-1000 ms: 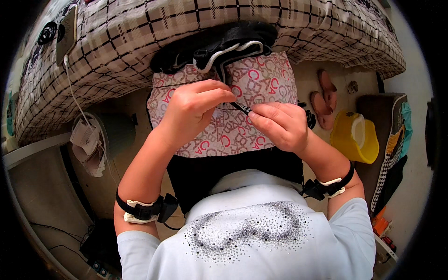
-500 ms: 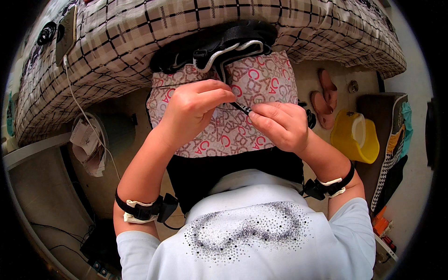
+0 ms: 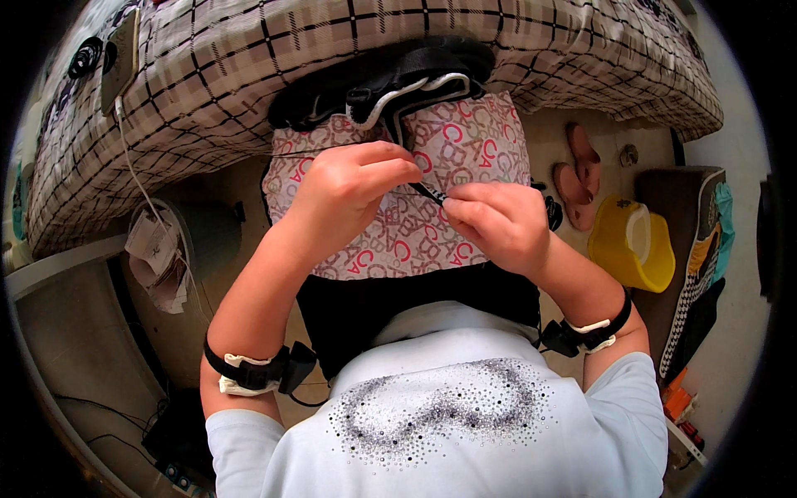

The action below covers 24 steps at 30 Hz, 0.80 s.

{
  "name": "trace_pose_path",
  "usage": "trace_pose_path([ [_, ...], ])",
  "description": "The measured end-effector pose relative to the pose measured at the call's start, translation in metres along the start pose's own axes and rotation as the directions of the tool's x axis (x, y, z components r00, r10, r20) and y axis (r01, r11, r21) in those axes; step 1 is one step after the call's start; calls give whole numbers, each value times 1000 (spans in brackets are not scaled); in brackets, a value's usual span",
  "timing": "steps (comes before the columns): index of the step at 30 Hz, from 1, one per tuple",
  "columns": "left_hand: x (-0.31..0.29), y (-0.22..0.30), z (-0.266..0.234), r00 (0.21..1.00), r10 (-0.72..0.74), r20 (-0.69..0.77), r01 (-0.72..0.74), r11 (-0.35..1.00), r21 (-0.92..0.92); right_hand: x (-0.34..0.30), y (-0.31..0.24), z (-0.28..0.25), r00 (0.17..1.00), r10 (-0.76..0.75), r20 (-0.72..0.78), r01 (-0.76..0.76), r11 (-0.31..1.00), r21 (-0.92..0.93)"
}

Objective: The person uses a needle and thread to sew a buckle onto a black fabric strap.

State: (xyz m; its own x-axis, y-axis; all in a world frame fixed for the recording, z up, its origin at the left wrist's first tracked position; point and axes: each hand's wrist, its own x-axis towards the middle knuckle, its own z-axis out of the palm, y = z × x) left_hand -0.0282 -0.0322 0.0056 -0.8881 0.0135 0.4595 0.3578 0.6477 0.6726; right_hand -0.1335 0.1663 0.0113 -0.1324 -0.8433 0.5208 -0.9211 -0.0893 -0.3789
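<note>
A black strap with a white pattern point(image 3: 430, 193) runs between my hands above a printed cloth point(image 3: 390, 241) spread over my lap. My right hand point(image 3: 502, 224) pinches its lower end between thumb and fingers. My left hand point(image 3: 353, 183) is closed, fingertips at the strap's upper part; the fingers partly hide the grip. Beyond my hands lies a black webbing bundle with white piping point(image 3: 415, 81), possibly a bag, and the strap seems to lead from it. A thin dark line point(image 3: 303, 153) crosses the cloth left of my left hand.
A bed with a checked cover point(image 3: 224, 83) stands ahead. To the left is a bin with papers point(image 3: 158, 257) and a white cable point(image 3: 137, 170). At right are pink slippers point(image 3: 573, 195), a yellow bucket point(image 3: 635, 253) and a dark box point(image 3: 664, 191).
Both hands keep nearly the same place. The fingers of my right hand have shifted slightly on the strap.
</note>
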Motion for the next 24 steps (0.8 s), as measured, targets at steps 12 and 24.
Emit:
trace_pose_path([
  [12, 40, -13, -22, 921, -102, 377, 163, 978, -132, 23, -12, -10, 709, 625, 327, -699, 561, 443],
  [24, 44, -32, -25, 859, -109, 500, 281, 917, -284, 25, -6, 0, 525, 625, 578, -654, -138, 744],
])
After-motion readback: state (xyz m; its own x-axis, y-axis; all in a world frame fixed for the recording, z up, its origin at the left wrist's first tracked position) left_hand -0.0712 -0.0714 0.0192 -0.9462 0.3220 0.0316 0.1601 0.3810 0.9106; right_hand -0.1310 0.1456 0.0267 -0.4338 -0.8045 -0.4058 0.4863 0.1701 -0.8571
